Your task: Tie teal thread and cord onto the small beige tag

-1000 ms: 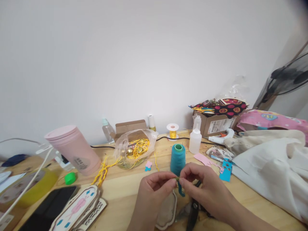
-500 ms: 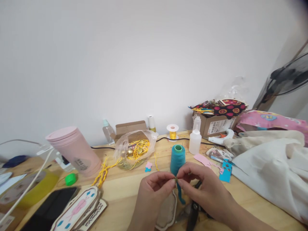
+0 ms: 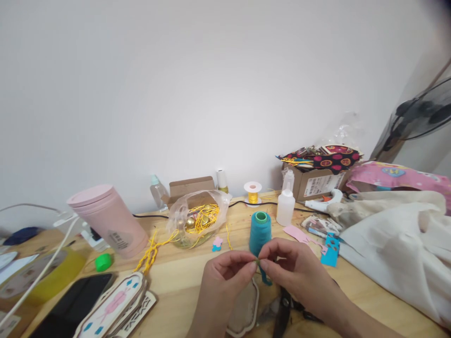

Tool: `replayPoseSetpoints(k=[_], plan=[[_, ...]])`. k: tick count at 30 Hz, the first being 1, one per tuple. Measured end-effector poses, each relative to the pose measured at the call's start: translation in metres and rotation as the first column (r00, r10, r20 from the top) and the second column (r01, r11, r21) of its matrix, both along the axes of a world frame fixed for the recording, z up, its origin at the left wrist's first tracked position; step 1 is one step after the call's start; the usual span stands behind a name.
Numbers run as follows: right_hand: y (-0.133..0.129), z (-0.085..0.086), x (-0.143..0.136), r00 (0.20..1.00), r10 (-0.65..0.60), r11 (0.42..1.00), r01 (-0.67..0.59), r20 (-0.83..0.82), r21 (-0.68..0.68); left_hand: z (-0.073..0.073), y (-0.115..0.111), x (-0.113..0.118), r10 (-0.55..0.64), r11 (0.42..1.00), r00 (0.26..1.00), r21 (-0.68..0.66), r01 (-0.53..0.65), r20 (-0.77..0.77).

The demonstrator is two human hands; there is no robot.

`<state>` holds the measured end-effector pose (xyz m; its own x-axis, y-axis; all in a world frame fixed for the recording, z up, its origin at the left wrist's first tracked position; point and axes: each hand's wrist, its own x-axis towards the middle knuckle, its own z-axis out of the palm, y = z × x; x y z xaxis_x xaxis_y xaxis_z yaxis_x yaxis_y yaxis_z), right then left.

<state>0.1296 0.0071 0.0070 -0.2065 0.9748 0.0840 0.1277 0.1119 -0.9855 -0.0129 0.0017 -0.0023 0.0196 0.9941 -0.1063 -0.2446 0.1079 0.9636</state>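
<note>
teal strip: small, soft, held in the air between both hands, just above the table edge nearest the person. its top end is pinched where the fingertips meet; the rest hangs down loose. a tiny dark-gold bit sits at the pinch point, too small to identify.

left hand: fingers closed together, thumb and forefinger nipped on the strip's top end from the left.

right hand: likewise closed, thumb and forefinger nipped on the same spot from the right. the two hands touch at the fingertips.

teal spool: upright, just behind the hands, almost touching the right knuckles.

cream piece: flat on the table, directly under the hands.

scissors: dark, lying under the right wrist.

white bottle: upright, beyond the spool, to the right.

bag: clear plastic with yellow cord and gold beads, beyond the left hand.

pink cup: far left of the hands, leaning.

phone: left of the left hand, near the table edge.

cloth: pale, heaped to the right of the right hand.

risk, judged: the grip is a fine two-point pinch, so a small slip could drop the gold bit among the clutter. a backward knuckle movement could tip the spool. the scissors under the wrist could catch the hanging end.
</note>
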Motion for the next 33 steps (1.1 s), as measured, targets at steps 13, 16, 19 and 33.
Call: replayPoseSetpoints(k=[13,16,19,33], plan=[[0.004,-0.006,-0.002,0.949,0.082,0.980,-0.133,-0.305,-0.149,-0.004,0.003,-0.004,-0.015,0.971,0.981,0.233,0.061,-0.195],[0.005,-0.010,-0.002,0.950,0.062,0.985,-0.108,-0.305,-0.135,-0.004,0.003,-0.005,-0.025,0.967,0.977,0.241,0.077,-0.214],[0.005,-0.013,-0.001,0.971,0.040,0.994,-0.063,-0.236,-0.089,-0.006,0.003,-0.005,-0.007,0.974,0.975,0.221,0.057,-0.221],[-0.003,0.002,0.001,0.944,-0.161,0.960,0.082,0.287,0.268,-0.006,0.001,-0.002,0.140,0.979,0.953,0.182,-0.093,-0.268]])
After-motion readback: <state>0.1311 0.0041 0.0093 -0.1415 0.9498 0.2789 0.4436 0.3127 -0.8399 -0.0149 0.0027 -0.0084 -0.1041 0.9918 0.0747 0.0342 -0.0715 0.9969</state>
